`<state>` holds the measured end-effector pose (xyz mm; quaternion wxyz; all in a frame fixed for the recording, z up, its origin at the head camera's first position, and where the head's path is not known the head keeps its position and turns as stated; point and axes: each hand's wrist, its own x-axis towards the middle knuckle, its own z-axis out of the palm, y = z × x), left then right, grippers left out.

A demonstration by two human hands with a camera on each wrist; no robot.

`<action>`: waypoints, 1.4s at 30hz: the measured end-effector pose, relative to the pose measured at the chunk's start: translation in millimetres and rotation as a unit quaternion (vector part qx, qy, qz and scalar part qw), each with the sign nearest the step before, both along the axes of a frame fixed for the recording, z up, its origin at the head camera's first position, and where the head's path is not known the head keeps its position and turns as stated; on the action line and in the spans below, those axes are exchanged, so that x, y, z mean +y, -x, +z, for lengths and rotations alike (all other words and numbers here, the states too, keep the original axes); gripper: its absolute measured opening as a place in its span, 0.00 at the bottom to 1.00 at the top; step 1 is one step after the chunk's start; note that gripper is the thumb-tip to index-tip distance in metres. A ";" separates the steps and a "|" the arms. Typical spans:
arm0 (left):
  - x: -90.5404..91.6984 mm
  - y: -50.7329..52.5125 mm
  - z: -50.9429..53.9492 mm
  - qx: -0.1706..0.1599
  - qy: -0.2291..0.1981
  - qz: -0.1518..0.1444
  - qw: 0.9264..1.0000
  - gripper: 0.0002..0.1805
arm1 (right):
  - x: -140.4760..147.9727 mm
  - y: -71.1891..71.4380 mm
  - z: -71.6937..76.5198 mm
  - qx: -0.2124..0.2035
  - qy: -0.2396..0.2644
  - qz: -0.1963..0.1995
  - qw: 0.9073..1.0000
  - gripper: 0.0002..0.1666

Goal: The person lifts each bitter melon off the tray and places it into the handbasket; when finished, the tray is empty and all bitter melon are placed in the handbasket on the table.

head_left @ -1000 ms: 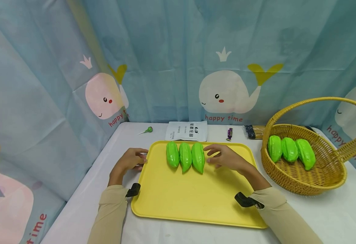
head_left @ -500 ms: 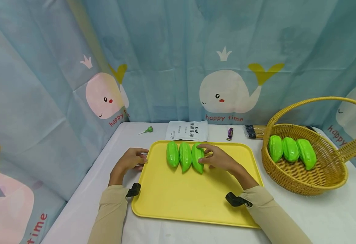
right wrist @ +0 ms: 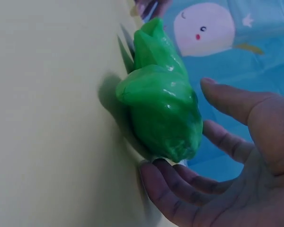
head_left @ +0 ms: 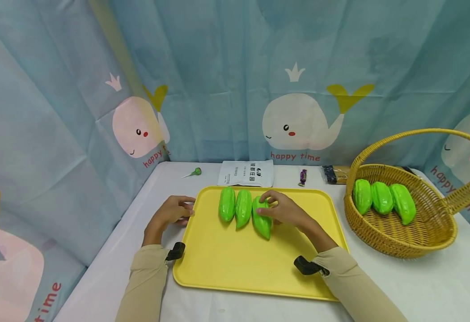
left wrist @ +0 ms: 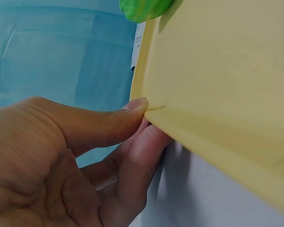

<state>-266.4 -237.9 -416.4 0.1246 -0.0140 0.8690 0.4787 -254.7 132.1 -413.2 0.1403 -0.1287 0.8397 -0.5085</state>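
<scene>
Your R-most green fruit [head_left: 264, 226] lies tilted on the yellow tray [head_left: 239, 264], btwn your R thumb & fingers. Your R hand [head_left: 286, 210] comes in from the R, bent round the fruit's far end. Your L hand [head_left: 172, 210] pinches the tray's L edge, thumb on top, well apart from that fruit. Two more fruits [head_left: 227, 204] lie just L of it; basket [head_left: 404, 251] w/ three others stands R.

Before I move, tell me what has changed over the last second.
The right hand moved left to the rightmost green fruit on the tray; that fruit has shifted toward the person. Whether the fingers grip it is unclear. The left hand still pinches the tray's edge; the basket stayed put.
</scene>
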 end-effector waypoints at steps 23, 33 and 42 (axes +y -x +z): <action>0.6 0.7 -0.6 0.006 -0.003 -0.005 1.000 0.28 | 39.3 -26.3 24.6 -0.032 -0.001 -0.016 0.999 0.45; 0.8 -2.6 1.3 0.005 0.004 -0.005 1.000 0.29 | 79.5 -46.2 55.3 -0.013 0.008 -0.004 1.000 0.46; -0.7 -1.0 -0.6 0.006 0.004 -0.003 1.000 0.29 | 112.8 -61.1 80.7 0.009 0.014 -0.007 1.000 0.45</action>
